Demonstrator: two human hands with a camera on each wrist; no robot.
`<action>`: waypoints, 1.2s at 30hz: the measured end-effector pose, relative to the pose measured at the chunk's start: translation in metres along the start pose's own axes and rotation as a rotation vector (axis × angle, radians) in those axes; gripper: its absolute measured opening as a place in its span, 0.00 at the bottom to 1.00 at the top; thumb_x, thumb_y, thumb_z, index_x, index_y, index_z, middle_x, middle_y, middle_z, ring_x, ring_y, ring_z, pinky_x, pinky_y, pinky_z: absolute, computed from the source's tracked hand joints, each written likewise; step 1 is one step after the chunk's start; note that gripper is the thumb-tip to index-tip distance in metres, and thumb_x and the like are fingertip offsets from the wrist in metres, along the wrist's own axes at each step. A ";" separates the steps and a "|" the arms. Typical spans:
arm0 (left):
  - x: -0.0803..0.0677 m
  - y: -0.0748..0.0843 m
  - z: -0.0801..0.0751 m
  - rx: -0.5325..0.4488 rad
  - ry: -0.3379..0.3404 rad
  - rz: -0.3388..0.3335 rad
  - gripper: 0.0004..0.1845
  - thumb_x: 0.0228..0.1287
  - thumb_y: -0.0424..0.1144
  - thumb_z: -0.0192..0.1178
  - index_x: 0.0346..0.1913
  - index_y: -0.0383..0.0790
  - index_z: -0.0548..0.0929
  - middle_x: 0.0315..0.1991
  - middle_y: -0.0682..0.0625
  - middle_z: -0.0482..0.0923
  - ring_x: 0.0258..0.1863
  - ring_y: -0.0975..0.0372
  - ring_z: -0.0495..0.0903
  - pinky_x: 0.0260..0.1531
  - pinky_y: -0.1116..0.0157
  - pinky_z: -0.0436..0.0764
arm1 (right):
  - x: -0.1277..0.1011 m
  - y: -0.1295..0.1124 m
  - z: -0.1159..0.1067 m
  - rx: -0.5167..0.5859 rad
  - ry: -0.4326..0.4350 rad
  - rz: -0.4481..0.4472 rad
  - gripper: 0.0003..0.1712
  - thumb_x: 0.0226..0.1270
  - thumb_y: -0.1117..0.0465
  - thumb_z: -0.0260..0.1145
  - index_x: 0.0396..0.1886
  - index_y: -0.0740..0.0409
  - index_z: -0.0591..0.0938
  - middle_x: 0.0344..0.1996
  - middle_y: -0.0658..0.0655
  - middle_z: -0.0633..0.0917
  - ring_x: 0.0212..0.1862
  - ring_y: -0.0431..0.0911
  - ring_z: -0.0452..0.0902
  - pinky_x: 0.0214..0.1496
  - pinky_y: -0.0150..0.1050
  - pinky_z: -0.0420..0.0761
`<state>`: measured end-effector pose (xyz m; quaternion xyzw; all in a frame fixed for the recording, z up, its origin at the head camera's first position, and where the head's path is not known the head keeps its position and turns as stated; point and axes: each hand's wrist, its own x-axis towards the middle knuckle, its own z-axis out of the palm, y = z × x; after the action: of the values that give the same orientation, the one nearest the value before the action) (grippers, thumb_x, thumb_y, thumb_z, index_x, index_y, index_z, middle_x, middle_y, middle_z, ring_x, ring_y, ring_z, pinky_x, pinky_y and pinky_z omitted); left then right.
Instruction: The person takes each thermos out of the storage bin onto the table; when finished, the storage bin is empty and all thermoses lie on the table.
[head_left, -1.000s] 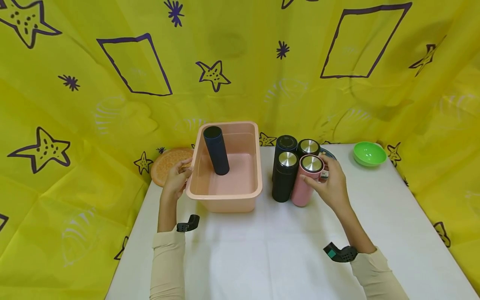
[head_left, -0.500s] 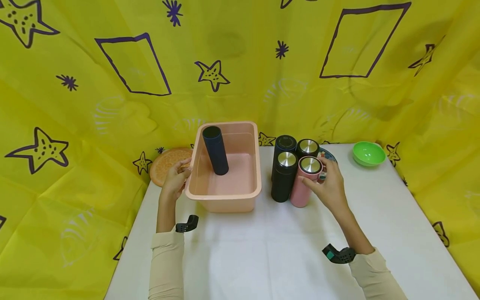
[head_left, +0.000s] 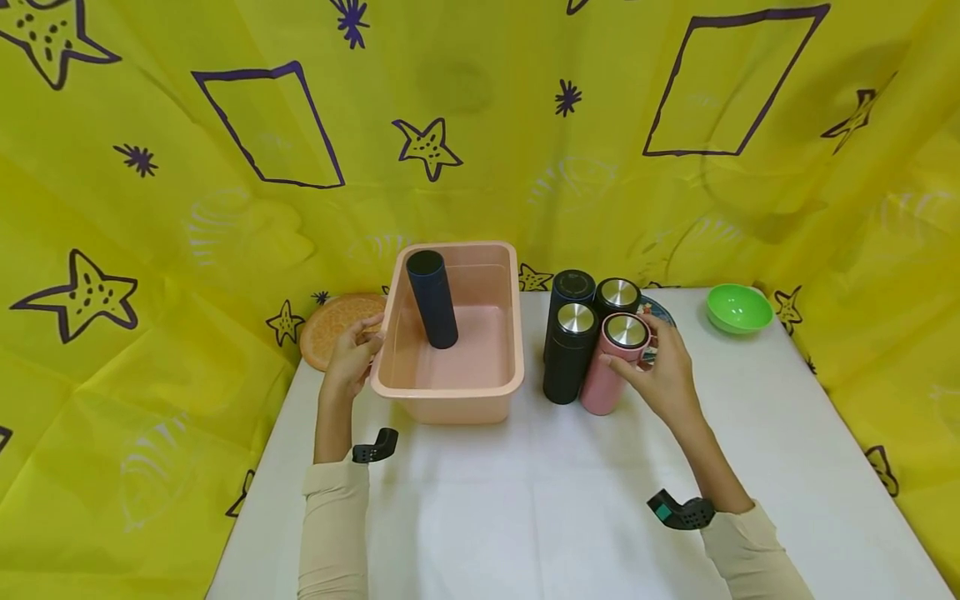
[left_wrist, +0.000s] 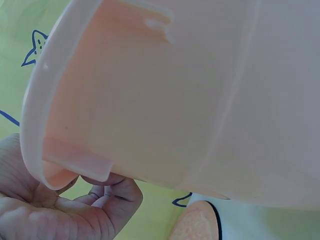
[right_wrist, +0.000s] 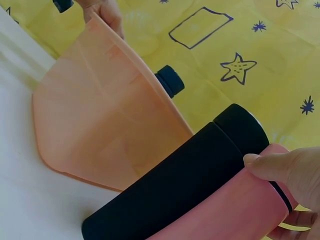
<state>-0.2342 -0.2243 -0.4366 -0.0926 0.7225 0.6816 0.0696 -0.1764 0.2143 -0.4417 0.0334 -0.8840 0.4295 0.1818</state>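
Note:
A pink plastic tub (head_left: 450, 392) stands on the white table, with a dark blue bottle (head_left: 432, 300) upright inside it. My left hand (head_left: 352, 354) grips the tub's left rim (left_wrist: 40, 150), fingers curled under the lip. To the tub's right stand three dark bottles (head_left: 568, 354) and a pink bottle (head_left: 611, 367) with a steel cap. My right hand (head_left: 660, 371) grips the pink bottle (right_wrist: 240, 210) near its top, thumb in front and fingers behind. It leans slightly against the black bottle (right_wrist: 180, 185).
An orange slice-shaped mat (head_left: 330, 329) lies left of the tub. A green bowl (head_left: 738, 308) sits at the table's back right. A patterned plate (head_left: 660, 312) is partly hidden behind the bottles. Yellow star-printed cloth surrounds the table.
Almost nothing has moved. My right hand keeps its hold on the pink bottle, which has shifted only slightly. My left hand stays on the tub's rim.

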 end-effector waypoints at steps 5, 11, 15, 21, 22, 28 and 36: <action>-0.002 0.002 0.000 -0.009 -0.006 -0.006 0.25 0.75 0.32 0.48 0.72 0.39 0.64 0.40 0.50 0.72 0.37 0.64 0.79 0.34 0.71 0.82 | 0.000 -0.001 -0.001 0.001 -0.015 0.020 0.46 0.53 0.58 0.78 0.67 0.68 0.65 0.58 0.69 0.72 0.55 0.60 0.71 0.41 0.25 0.73; -0.003 0.003 -0.001 -0.005 -0.027 0.005 0.26 0.75 0.33 0.49 0.73 0.38 0.62 0.40 0.49 0.71 0.38 0.64 0.78 0.34 0.70 0.82 | -0.001 -0.002 -0.001 0.000 -0.018 0.034 0.47 0.53 0.57 0.78 0.68 0.67 0.65 0.59 0.69 0.72 0.56 0.60 0.70 0.43 0.31 0.76; -0.002 0.001 -0.001 -0.002 -0.018 0.002 0.25 0.75 0.32 0.48 0.72 0.39 0.63 0.40 0.49 0.70 0.37 0.64 0.78 0.34 0.71 0.82 | -0.002 -0.002 0.000 0.010 -0.017 0.036 0.46 0.54 0.58 0.78 0.69 0.67 0.65 0.60 0.68 0.72 0.56 0.59 0.70 0.43 0.27 0.74; -0.001 0.000 -0.001 0.006 -0.009 -0.001 0.25 0.75 0.32 0.48 0.72 0.39 0.64 0.39 0.49 0.70 0.37 0.64 0.77 0.35 0.70 0.82 | -0.003 -0.002 0.000 0.028 -0.013 0.049 0.47 0.54 0.57 0.77 0.70 0.66 0.64 0.60 0.69 0.71 0.57 0.59 0.70 0.47 0.39 0.81; -0.001 0.001 -0.001 0.007 -0.008 0.000 0.25 0.75 0.32 0.48 0.72 0.39 0.64 0.39 0.49 0.70 0.37 0.64 0.77 0.35 0.70 0.82 | -0.003 -0.002 -0.001 0.028 -0.012 0.053 0.47 0.54 0.57 0.77 0.70 0.65 0.64 0.60 0.69 0.71 0.57 0.59 0.70 0.47 0.42 0.82; -0.001 0.002 0.000 0.005 -0.006 0.002 0.25 0.75 0.33 0.48 0.72 0.39 0.64 0.40 0.50 0.71 0.38 0.64 0.78 0.35 0.71 0.82 | -0.003 -0.004 -0.005 0.031 0.019 0.063 0.48 0.53 0.56 0.78 0.70 0.65 0.65 0.57 0.68 0.72 0.57 0.57 0.70 0.45 0.27 0.76; -0.001 0.001 0.000 0.001 -0.014 0.000 0.25 0.75 0.32 0.48 0.72 0.40 0.64 0.38 0.50 0.71 0.35 0.65 0.78 0.33 0.70 0.82 | 0.001 -0.017 -0.016 0.030 0.113 0.063 0.45 0.52 0.60 0.78 0.68 0.62 0.67 0.56 0.66 0.74 0.59 0.55 0.69 0.51 0.30 0.70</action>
<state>-0.2335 -0.2245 -0.4357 -0.0881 0.7221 0.6820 0.0747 -0.1694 0.2158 -0.4192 -0.0161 -0.8663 0.4496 0.2171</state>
